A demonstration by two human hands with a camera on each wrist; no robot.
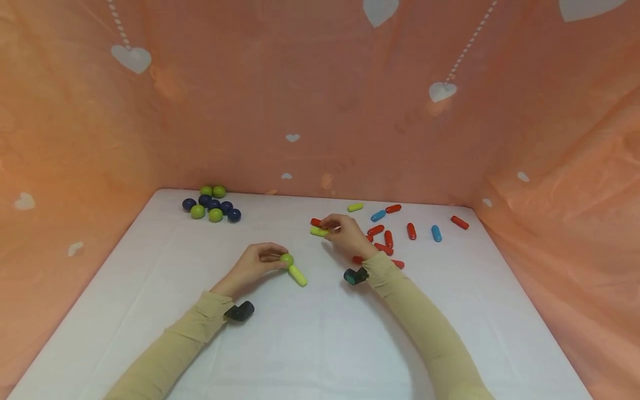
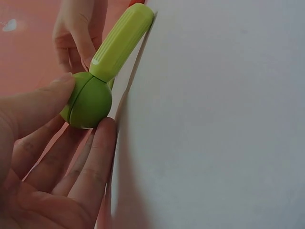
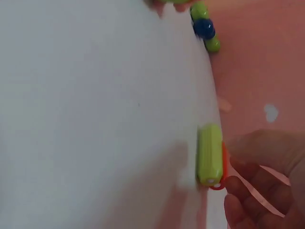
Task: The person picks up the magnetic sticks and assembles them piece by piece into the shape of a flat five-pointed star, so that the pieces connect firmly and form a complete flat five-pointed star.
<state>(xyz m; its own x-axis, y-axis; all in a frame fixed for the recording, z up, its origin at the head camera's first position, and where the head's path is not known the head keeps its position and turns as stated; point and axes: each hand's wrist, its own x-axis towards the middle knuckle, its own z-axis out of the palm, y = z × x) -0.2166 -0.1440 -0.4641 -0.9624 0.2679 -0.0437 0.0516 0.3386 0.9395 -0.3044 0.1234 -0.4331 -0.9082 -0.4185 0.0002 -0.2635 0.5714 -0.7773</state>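
green balls (image 1: 287, 259)=5; navy balls (image 1: 234, 215)=5; lime rods (image 1: 298, 276)=3; blue rods (image 1: 436, 233)=2; red rods (image 1: 411, 231)=10

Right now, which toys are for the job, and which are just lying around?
In use, it seems:
green ball, pinched by the left hand
lime stick touching that ball
red stick and second lime stick, at the right hand

Lying around:
other green balls
blue balls
other red sticks
blue sticks
third lime stick

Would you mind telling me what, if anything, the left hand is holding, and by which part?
The left hand pinches the green ball by its sides; the yellow-green rod joined to it is not gripped.
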